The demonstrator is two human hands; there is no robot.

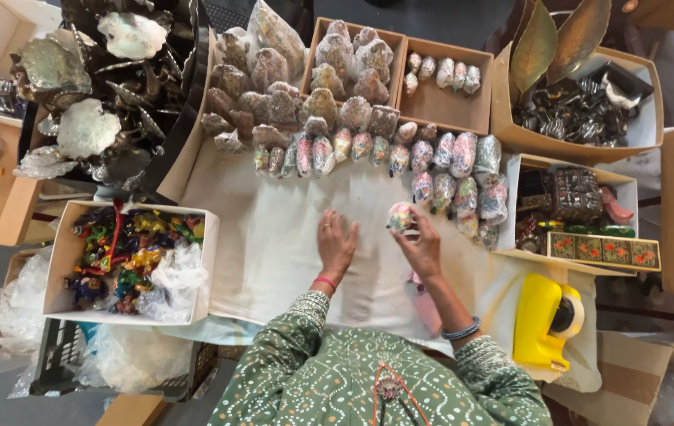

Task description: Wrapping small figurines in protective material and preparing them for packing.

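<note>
Wrapped egg, painted and sealed in clear film: we find it in the grip of our right hand, fingers closed round it from below, above the middle of the counter. Left hand: flat and spread on the pale cloth, holding nothing, just beside the right.

Along the far edge of the counter we list a row of wrapped eggs, near the held one and standing between it and the cartons behind. Behind the row: a heap of larger wrapped pieces and two open cartons, one with big wrapped pieces, one with a few small eggs.

Right edge: a box of dark metal pieces, a tray of painted boxes, a yellow tape dispenser. Left edge: a white box of bright figurines. Far left corner: shell-like silvery ornaments.
</note>
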